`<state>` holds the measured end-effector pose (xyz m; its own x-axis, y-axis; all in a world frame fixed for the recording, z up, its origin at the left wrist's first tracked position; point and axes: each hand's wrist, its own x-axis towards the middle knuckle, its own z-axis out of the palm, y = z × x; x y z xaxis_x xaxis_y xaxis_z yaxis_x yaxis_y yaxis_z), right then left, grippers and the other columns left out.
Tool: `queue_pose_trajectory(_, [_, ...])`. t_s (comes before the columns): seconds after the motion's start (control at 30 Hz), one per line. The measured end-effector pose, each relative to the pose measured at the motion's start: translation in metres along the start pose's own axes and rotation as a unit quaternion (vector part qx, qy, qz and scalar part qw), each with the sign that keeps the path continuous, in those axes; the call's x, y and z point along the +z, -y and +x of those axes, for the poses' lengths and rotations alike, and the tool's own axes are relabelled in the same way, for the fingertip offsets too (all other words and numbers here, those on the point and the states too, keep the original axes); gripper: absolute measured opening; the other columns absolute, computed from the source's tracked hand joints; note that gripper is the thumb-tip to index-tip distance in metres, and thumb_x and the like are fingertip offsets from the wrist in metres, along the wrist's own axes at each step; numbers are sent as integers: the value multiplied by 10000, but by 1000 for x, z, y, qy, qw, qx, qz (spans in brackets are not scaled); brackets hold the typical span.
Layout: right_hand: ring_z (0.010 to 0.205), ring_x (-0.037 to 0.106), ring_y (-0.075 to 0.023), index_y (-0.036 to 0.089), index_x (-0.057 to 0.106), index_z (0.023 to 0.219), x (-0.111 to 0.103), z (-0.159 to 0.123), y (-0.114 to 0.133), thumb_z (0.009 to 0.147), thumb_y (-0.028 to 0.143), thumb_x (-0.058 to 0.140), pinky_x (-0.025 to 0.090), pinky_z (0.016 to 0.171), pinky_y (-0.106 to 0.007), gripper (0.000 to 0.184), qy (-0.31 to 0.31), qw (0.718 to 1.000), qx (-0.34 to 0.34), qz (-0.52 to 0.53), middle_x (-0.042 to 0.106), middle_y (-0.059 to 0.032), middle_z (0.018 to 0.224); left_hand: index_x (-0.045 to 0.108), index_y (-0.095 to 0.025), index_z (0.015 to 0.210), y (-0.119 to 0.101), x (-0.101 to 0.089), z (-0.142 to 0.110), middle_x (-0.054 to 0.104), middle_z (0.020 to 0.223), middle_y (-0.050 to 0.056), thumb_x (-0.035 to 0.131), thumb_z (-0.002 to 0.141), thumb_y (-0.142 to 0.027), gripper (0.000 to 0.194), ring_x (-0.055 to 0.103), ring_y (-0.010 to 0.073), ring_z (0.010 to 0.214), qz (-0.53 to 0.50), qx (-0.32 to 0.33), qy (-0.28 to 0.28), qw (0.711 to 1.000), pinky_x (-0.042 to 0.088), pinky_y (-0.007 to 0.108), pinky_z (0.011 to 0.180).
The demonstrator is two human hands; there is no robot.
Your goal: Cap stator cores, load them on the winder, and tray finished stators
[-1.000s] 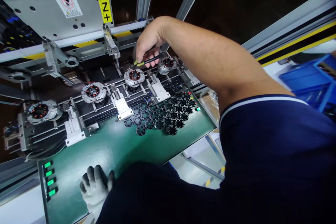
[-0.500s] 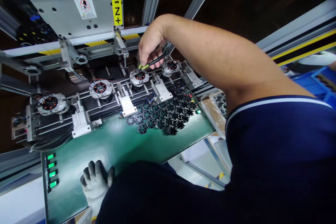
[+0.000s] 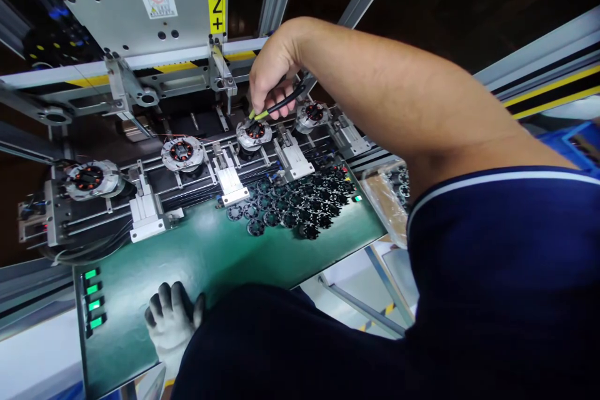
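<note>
My bare right hand (image 3: pixel 275 84) is closed around a pair of pliers or cutters (image 3: pixel 281 103) with black and yellow-green handles. The tool's tip reaches the near rim area of a round motor stator (image 3: pixel 255 131) with copper windings, seated in a metal holder; the jaws themselves are hard to make out. In a white glove with dark fingertips, my left hand (image 3: pixel 169 319) lies on the green table (image 3: pixel 206 262) near its front edge. Its fingers are stretched out and nothing is in them.
More wound stators sit in holders along the machine: one at far left (image 3: pixel 89 179), one at centre left (image 3: pixel 182 153), one at right (image 3: pixel 312 114). Several black cores (image 3: pixel 290 206) crowd the table. Green-lit buttons (image 3: pixel 95 305) line its left edge. A metal guard plate (image 3: pixel 112 9) hangs above.
The view has shifted slightly, so the machine sits a little differently in frame. My right hand keeps the tool at the same stator, and my left hand stays on the table.
</note>
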<state>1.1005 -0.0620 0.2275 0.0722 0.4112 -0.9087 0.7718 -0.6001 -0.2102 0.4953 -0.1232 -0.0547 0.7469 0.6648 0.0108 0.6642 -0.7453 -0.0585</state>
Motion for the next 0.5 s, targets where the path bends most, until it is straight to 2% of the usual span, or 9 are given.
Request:
queue_pose_trajectory(0.17, [885,733,-275,290,716,652,-1,0,2,723,580,690,571,1047,-626,300,-5,1000,-6,-13,785,-37,761,498,-138,1445,-2,-3,0,525,1503,253,564,956,-585,666,498,450,1316,0,-9,14,1000,396,578,1104])
queue_pose_trajectory(0.27, [893,737,-297,291,715,650,-1,1,1,702,592,697,553,1049,-663,307,-4,1000,-8,-13,778,-47,745,503,-127,1439,-1,-1,0,539,1484,267,563,959,-580,663,505,450,1303,-7,0,-5,1000,411,587,1081])
queue_pose_trajectory(0.37, [996,739,-323,311,711,666,-1,6,-2,680,628,709,527,1079,-675,317,0,1000,-9,-9,774,-33,746,522,-103,1416,1,2,0,546,1465,277,552,954,-589,671,504,447,1301,-20,6,-29,999,419,601,1061])
queue_pose_trajectory(0.5, [1169,700,-351,332,696,651,2,12,1,662,657,720,458,1152,-680,326,-5,1000,-14,1,762,-40,733,534,-107,1412,-2,1,2,536,1470,252,490,971,-599,662,493,426,1301,-26,-5,-27,999,409,597,1063])
